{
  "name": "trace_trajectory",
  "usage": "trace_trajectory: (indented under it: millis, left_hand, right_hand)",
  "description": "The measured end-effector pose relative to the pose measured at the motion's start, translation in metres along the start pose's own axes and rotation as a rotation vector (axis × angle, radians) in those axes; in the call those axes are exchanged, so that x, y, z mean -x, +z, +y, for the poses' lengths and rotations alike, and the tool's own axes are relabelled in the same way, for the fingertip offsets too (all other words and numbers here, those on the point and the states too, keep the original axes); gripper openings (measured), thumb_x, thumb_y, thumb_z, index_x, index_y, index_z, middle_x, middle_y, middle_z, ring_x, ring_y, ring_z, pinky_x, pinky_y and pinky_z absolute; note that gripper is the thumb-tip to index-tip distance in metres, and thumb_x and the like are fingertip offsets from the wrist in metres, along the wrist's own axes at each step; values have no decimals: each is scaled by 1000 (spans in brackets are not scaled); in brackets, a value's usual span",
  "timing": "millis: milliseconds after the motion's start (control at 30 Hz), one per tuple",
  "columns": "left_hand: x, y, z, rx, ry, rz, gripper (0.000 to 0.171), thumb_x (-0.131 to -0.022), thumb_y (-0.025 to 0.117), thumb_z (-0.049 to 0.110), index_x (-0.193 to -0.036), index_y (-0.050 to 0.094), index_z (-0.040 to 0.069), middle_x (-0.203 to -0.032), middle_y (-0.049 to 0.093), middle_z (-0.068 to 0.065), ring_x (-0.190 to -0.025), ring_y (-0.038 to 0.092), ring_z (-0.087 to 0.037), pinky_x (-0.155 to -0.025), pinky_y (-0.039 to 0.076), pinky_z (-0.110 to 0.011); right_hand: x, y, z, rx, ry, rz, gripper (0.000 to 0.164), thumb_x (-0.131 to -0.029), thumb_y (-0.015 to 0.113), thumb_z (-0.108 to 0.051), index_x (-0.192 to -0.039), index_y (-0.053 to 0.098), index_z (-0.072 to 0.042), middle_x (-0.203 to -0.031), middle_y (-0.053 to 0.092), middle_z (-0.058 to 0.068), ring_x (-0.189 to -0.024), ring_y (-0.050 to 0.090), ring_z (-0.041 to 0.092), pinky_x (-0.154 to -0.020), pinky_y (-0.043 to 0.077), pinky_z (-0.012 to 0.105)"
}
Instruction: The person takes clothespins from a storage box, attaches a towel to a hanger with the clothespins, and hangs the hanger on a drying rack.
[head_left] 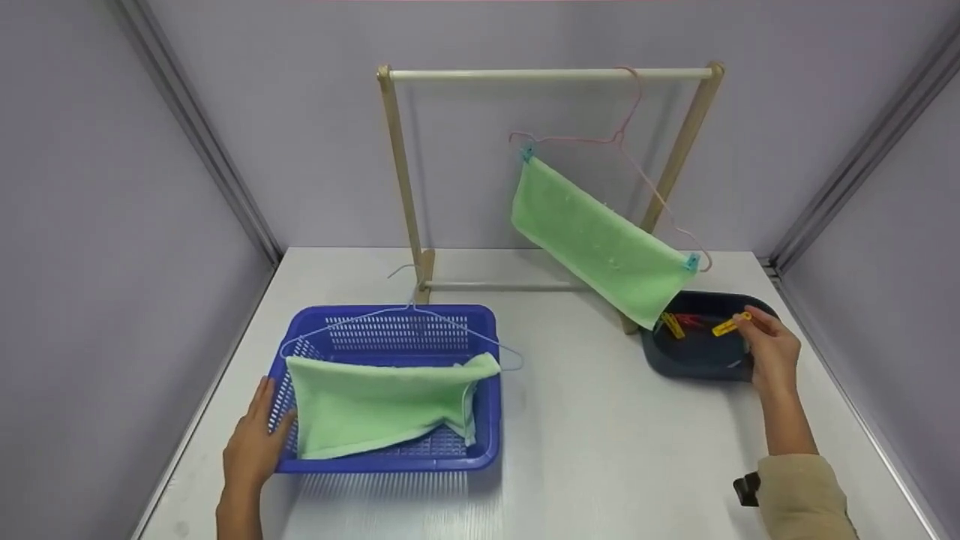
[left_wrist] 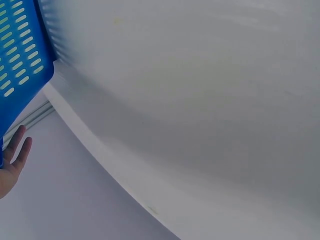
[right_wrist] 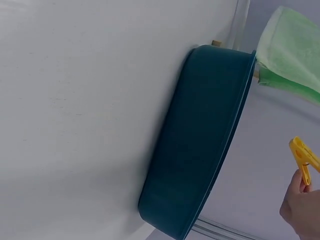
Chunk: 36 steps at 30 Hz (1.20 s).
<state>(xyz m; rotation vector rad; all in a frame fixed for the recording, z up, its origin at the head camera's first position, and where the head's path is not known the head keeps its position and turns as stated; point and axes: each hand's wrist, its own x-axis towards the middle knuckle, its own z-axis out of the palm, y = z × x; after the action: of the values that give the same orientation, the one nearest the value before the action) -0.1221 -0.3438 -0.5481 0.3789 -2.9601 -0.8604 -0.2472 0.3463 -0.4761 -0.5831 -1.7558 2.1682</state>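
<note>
In the head view my right hand (head_left: 776, 351) pinches a yellow clothespin (head_left: 731, 324) above the dark teal basin (head_left: 660, 364). The same clothespin (right_wrist: 304, 159) shows between thumb and fingertips in the right wrist view. My left hand (head_left: 255, 442) rests against the left side of the blue basket (head_left: 489, 420), its fingers extended. A light green towel (head_left: 367, 405) lies across the basket, partly folded, with a pale blue hanger (head_left: 450, 326) over the basket behind it. Another green towel (head_left: 592, 232) hangs tilted from a pink hanger (head_left: 577, 139), held by two teal clothespins (head_left: 691, 262).
A wooden rack with a white top bar (head_left: 510, 75) stands at the back and carries the pink hanger. Inside the basin lie another yellow clothespin (head_left: 673, 325) and red clothespins (head_left: 691, 321). Grey walls surround the white table (head_left: 577, 420).
</note>
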Motion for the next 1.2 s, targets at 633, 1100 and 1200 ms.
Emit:
trace_trajectory:
  millis: [633,1100,1200]
  left_hand:
    - [-3,1,5,6,4,5,68,-96,41,41,-147,7,12,-152,4,-9,-122,29,-49,-87,30,-65]
    - [-1,-2,4,32,-2,-11,67,-96,41,39,-147,8,10,-152,4,-11,-123,26,-49,-90,26,-65]
    - [-1,-5,3,60,2,-33,67,-97,40,39,-147,8,8,-151,3,-12,-126,21,-50,-93,22,-65]
  right_hand:
    - [42,8,26,67,-12,-189,31,-81,71,-10,-111,63,-9,-106,53,2,-90,57,6,-81,44,17]
    - [54,24,37,198,5,-287,42,-83,70,-15,-121,56,-2,-111,51,3,-95,54,8,-84,43,18]
    - [55,28,38,210,-5,-318,42,-84,69,-16,-121,55,-2,-111,51,4,-96,53,9,-84,43,19]
